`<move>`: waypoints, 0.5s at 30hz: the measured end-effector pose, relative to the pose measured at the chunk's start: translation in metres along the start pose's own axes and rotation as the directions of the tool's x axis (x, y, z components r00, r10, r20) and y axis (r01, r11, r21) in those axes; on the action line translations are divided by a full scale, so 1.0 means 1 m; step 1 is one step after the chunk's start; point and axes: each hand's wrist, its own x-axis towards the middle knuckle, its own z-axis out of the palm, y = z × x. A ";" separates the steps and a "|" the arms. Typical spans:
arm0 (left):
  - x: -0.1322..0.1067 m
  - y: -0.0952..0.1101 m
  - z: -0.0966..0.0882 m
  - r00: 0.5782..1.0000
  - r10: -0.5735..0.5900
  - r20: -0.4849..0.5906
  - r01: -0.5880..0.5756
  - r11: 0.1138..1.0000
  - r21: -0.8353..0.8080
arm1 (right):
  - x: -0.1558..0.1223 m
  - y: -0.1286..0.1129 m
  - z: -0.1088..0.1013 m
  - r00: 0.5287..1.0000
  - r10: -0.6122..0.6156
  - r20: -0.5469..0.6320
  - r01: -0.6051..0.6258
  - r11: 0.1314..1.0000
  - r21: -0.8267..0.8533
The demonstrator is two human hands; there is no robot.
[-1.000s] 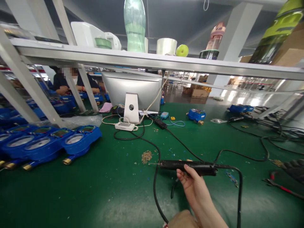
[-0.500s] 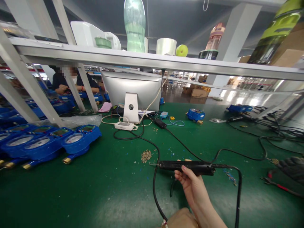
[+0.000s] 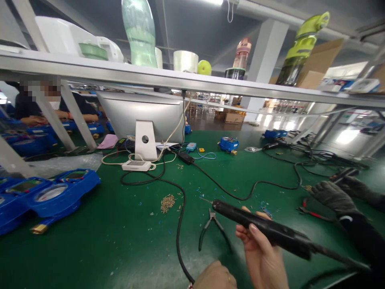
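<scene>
R hand [image 3: 261, 252] wraps thumb & fingers round the black corded driver [image 3: 281, 235], held above the green bench [image 3: 135, 237]; L hand [image 3: 215, 277] curled, partly cut off (can't tell if it grips anything). Driver's prob. rigid, med. weight, smoothish; hold mid-barrel, off the thin bit [image 3: 206, 200]. Pliers [image 3: 212, 216] lie near; room leftward, short of blue meters [image 3: 70, 198]; cord [image 3: 337, 255] may drag.
</scene>
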 end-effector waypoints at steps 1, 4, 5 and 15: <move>0.003 -0.004 0.009 1.000 0.009 0.005 -0.009 1.000 0.026 | -0.002 -0.010 -0.010 0.993 -0.106 -0.051 0.104 0.994 -0.038; 0.006 -0.011 0.032 1.000 0.020 -0.019 -0.018 0.995 0.101 | -0.006 -0.035 -0.044 0.896 -0.387 -0.218 0.350 0.917 -0.190; 0.006 -0.012 0.037 0.999 0.020 -0.042 -0.014 0.992 0.124 | -0.006 -0.041 -0.055 0.859 -0.438 -0.266 0.387 0.895 -0.223; -0.010 -0.013 0.035 0.970 0.070 -0.234 -0.015 0.973 0.228 | 0.003 -0.041 -0.101 0.812 -0.456 -0.363 0.413 0.890 -0.195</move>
